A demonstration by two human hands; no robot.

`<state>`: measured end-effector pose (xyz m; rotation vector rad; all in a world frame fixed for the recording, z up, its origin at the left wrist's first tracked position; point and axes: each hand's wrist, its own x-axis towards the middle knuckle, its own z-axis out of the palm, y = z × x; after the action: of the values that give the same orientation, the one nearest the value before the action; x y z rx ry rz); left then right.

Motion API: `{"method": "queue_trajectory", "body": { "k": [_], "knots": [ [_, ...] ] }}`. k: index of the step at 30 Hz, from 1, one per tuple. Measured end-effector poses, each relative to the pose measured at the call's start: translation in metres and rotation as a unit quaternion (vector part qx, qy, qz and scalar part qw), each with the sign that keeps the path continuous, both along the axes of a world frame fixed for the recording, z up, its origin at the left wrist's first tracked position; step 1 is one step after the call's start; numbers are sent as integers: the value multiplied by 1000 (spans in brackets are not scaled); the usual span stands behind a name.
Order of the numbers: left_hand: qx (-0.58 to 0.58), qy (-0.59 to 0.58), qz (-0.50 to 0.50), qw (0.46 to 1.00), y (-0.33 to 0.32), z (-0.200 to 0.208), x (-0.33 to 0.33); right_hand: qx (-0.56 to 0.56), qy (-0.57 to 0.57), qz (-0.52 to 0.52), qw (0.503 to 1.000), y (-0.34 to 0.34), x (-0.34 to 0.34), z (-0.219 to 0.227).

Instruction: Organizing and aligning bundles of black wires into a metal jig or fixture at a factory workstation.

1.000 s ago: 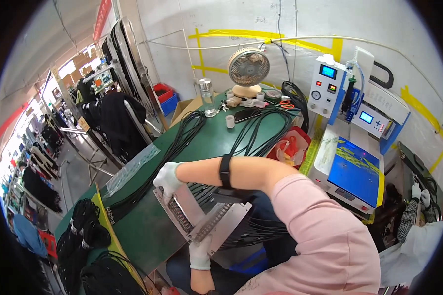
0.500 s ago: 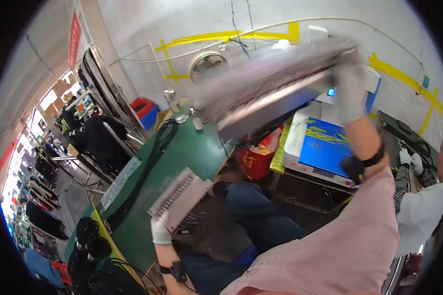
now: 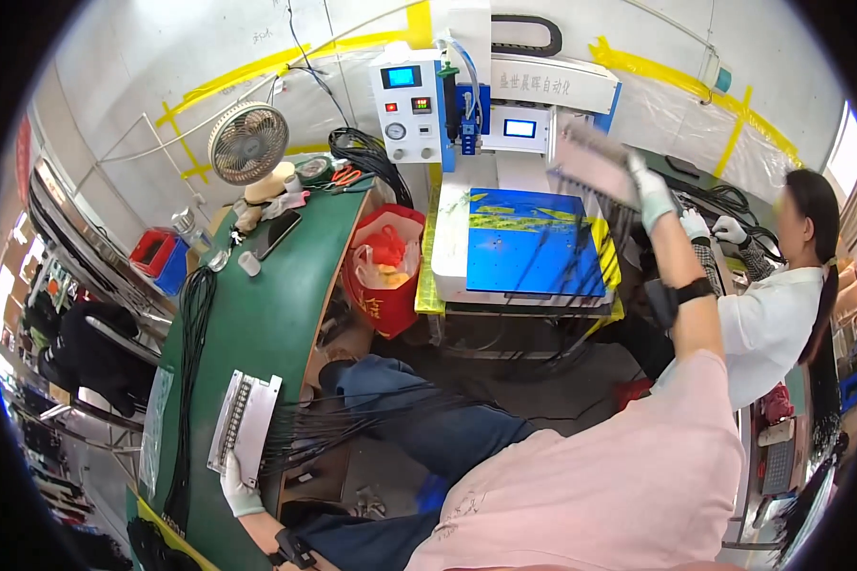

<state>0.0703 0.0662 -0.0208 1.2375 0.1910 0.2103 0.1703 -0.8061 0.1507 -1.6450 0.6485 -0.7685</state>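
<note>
My left hand (image 3: pixel 241 488), in a white glove, grips the near end of a pale metal fixture plate (image 3: pixel 260 430) at the right edge of the green table. A row of slots runs along that plate, and black cables (image 3: pixel 371 419) trail rightward from it over my legs. Raised far to the right, my gloved right hand (image 3: pixel 653 193) is closed on the edge of a second fixture plate (image 3: pixel 595 164), blurred by motion. Dark cables (image 3: pixel 581 276) hang from this one, in front of the blue plate (image 3: pixel 528 243) of a white benchtop machine (image 3: pixel 452 249).
On the green table (image 3: pixel 285 295) lie a phone (image 3: pixel 278 235), a black cable bundle (image 3: pixel 188 352) and a fan (image 3: pixel 247 143). A red bag (image 3: pixel 385 271) stands between table and machine. At the right, a co-worker (image 3: pixel 776 305) in white sits with gloved hands near cables.
The right hand's plate has moved away from in front of my view, now beside the machine with cables hanging. My left hand keeps its plate near the table's edge. My view has turned right.
</note>
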Motion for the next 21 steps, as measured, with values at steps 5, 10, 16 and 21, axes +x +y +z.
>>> {"method": "queue_trajectory", "body": {
  "k": [5, 10, 16, 21],
  "knots": [
    [28, 0, -8, 1000, -1, -3, 3, -71, 263, -15, 962, -33, 40, -147],
    [15, 11, -21, 1000, 5, -3, 3, -137, 330, -2, 934, -27, 78, -213],
    [17, 46, 2, 999, 20, -11, -3, -113, 414, -11, 903, 24, 73, -177],
    [42, 98, 34, 994, 12, -4, -2, -150, 423, 3, 894, 24, 66, -168]
  ]
}}
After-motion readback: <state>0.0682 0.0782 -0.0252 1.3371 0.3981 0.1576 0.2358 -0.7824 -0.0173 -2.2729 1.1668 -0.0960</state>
